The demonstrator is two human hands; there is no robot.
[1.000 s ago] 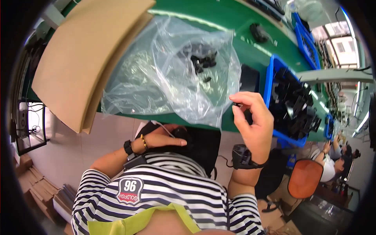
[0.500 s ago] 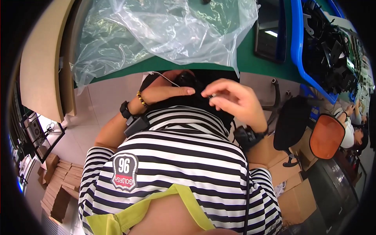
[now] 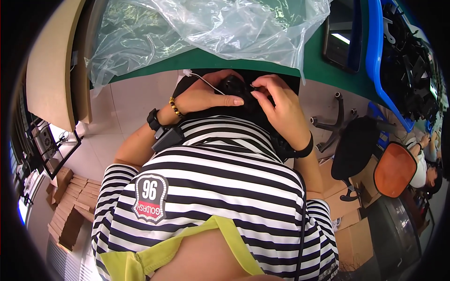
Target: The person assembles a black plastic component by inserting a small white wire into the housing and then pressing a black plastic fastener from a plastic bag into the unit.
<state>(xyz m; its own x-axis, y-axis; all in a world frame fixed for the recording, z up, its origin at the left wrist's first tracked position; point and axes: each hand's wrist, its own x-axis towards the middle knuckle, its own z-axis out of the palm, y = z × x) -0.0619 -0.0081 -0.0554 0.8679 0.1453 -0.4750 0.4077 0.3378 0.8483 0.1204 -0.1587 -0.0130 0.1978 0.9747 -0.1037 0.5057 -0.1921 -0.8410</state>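
My left hand [image 3: 206,97] is closed around a small rounded black part [image 3: 232,85] in front of my waist, its thumb laid along the near side. A thin white cable [image 3: 205,80] runs from the part across that hand and ends in a white plug [image 3: 187,72]. Thumb and forefinger of my right hand [image 3: 281,105] are pinched together just right of the black part. Something small and dark shows between these fingertips, too small to name. Dark clothing behind the part hides its outline.
Beyond my hands, clear plastic sheeting [image 3: 234,35] covers much of a green worktop [image 3: 187,62]. A dark flat tray-like item [image 3: 342,37] lies there, beside a blue bin [image 3: 373,51] of black parts. Chairs [image 3: 356,145] and cartons [image 3: 349,234] stand to the right; a person [image 3: 419,159] sits farther off.
My right hand has moved farther from my body, bringing its fingertips up beside the black part. More of that part now shows in my left hand. The whole view has shifted slightly.
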